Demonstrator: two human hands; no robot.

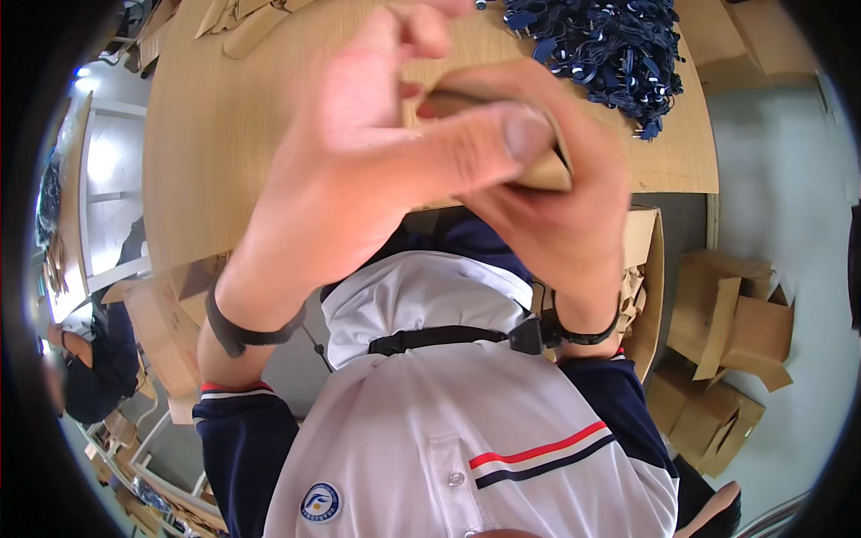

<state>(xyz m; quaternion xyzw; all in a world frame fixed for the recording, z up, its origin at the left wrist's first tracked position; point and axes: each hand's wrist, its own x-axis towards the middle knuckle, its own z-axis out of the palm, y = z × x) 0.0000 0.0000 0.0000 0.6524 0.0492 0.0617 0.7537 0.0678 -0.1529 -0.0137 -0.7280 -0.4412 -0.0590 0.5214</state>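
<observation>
My right hand [583,197] is wrapped around a small folded piece of brown cardboard [547,172], perhaps a small box or sleeve; its full shape is hidden by the hands. In front of it, my left hand [359,152] is raised with the thumb stretched across the cardboard. Whether the thumb presses on it or only passes over it, I cannot tell. The left fingers are loosely bent, apart from the thumb, and blurred by motion at the top edge. Both hands are above the near part of the wooden table [215,152].
A heap of dark blue cables with plugs [619,54] covers the table's far right. Flat cardboard pieces [256,27] lie at the far left. An open carton [653,287] with cardboard pieces stands by my right forearm. More cartons [731,314] are on the floor. Another person [99,359] sits at left.
</observation>
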